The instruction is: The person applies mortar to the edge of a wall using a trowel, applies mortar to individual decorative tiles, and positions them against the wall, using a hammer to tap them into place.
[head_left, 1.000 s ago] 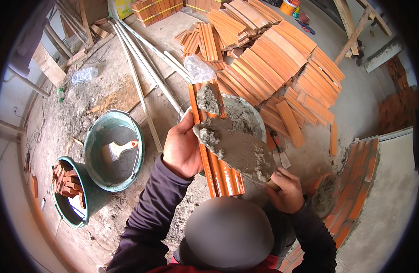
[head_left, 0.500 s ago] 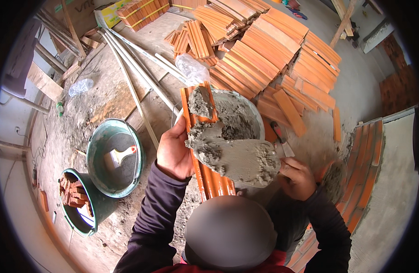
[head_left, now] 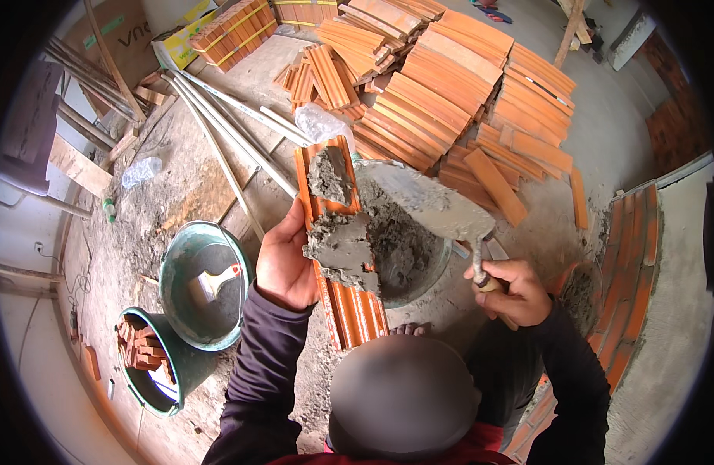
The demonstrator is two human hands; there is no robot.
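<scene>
My left hand grips the left edge of a ridged orange clay tile, held up in front of me. Grey mortar lies in two patches on it, one at the far end and one across the middle; the near ridges are bare and look wet. In my right hand is the handle of a trowel, its blade smeared with mortar and pointing up and left. The blade is over a bucket of mortar, partly hidden behind the tile.
To the left, a green bucket holds a brush; beside it another bucket contains broken tile pieces. White pipes lie on the floor. Stacked orange tiles spread across the back. A partly tiled wall stands at right.
The trowel has moved off the tile, up and over the mortar bucket, and its blade has turned. Mortar now lies across the tile's middle where the blade was.
</scene>
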